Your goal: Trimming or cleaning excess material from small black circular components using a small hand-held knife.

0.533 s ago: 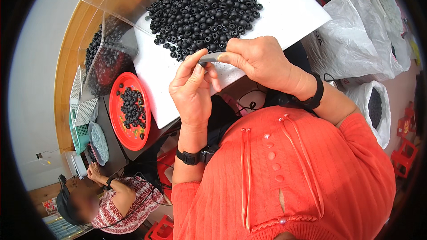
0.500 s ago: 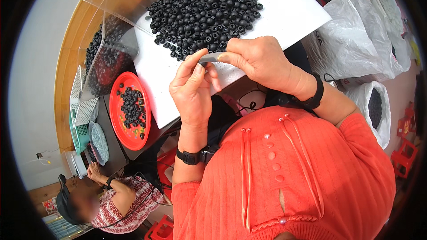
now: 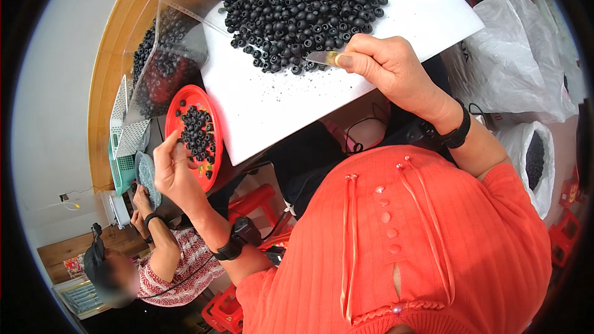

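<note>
My right hand (image 3: 387, 71) grips a small knife (image 3: 322, 57), its short blade pointing left over the near edge of a big heap of black round pieces with holes (image 3: 303, 12). The heap lies on a white board (image 3: 278, 111). At the left, my left hand (image 3: 176, 170) is over the near rim of a red oval tray (image 3: 216, 117). Its fingers are bent and pressed together; anything between them is hidden. Several of the same black pieces (image 3: 199, 131) lie in the tray.
Behind the red tray stands a clear plastic bin (image 3: 145, 55) with more black pieces. White plastic bags (image 3: 501, 62) sit at the right, one open bag (image 3: 533, 164) holding dark contents. At the lower left, another person (image 3: 167, 266) works beside a bluish tray (image 3: 146, 176).
My left hand has left the knife blade and moved down-left to the red tray. My right hand, with the knife, has shifted slightly up and right. The whole view has shifted a little.
</note>
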Available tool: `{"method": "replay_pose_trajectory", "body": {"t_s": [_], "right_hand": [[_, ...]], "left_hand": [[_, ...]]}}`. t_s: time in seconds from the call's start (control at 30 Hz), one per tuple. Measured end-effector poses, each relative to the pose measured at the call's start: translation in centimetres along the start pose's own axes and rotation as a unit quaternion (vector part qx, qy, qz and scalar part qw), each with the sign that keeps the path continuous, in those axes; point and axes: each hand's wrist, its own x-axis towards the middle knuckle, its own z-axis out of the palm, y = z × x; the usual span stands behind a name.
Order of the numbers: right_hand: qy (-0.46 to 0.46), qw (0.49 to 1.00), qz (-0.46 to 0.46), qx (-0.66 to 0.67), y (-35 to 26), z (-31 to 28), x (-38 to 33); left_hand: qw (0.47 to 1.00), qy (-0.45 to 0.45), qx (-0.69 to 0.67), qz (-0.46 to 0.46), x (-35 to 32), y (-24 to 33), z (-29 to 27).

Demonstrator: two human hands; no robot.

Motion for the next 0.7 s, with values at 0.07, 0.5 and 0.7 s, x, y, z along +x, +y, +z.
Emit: {"method": "replay_pose_trajectory", "body": {"t_s": [0.07,0.5,0.7], "right_hand": [[-0.001,1.0,0.0,-0.001,0.0,0.1,0.0],[0.012,0.999,0.012,0.051,0.5,0.2,-0.5],[0.013,0.999,-0.003,0.044,1.0,0.0,-0.7]], "left_hand": [[0.995,0.004,0.073,0.073,-0.4,-0.3,1.0],[0.954,-0.134,0.07,0.26,-0.7,6.9,15.7],[0.946,-0.172,0.029,0.274,-0.2,5.7,13.6]]}}
